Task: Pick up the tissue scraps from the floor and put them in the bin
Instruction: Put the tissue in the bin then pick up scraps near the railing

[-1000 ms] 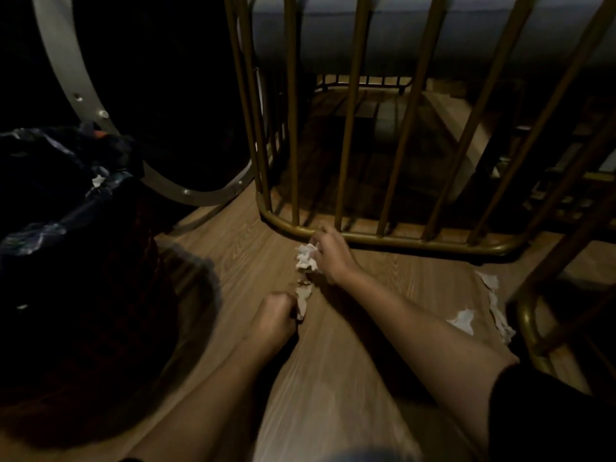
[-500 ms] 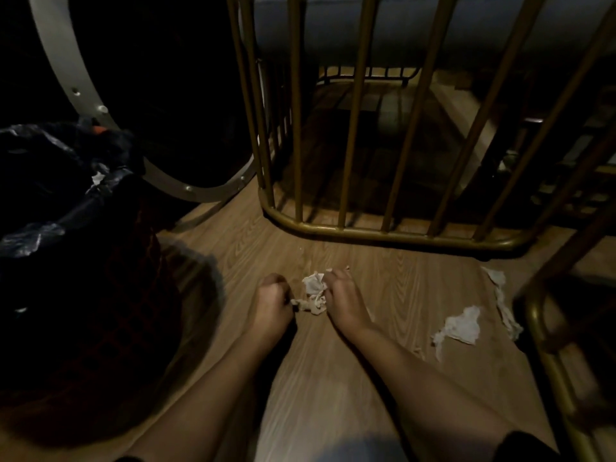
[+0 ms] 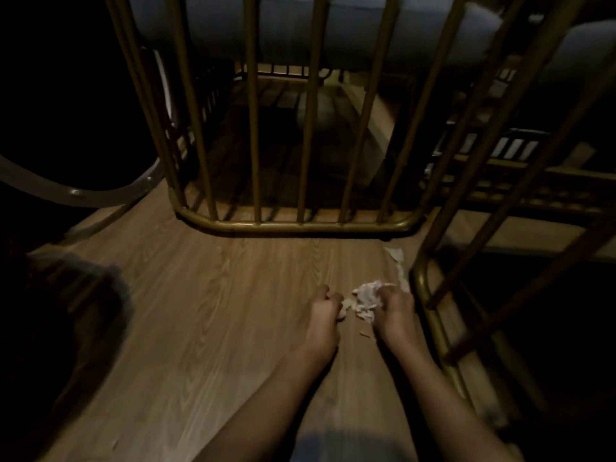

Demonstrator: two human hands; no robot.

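Note:
Both of my hands rest low on the wooden floor (image 3: 200, 295). My right hand (image 3: 395, 311) is closed around a crumpled white tissue wad (image 3: 366, 296). My left hand (image 3: 325, 308) is fisted, with small tissue scraps (image 3: 345, 306) poking out at its fingertips. A torn strip of tissue (image 3: 398, 261) lies on the floor just beyond my right hand, against the brass frame. A tiny scrap (image 3: 365, 335) lies between my wrists. The bin shows only as a dark blurred shape (image 3: 50, 328) at the far left.
A brass barred chair frame (image 3: 293, 225) stands straight ahead on the floor. A second brass frame (image 3: 430, 315) runs close along my right hand. A dark round object with a pale metal rim (image 3: 76, 191) sits at the upper left.
Both hands have moved right across the floor with the tissue. My right hand has gathered the larger scrap near the right frame. The view has swung right, pushing the bin to the edge.

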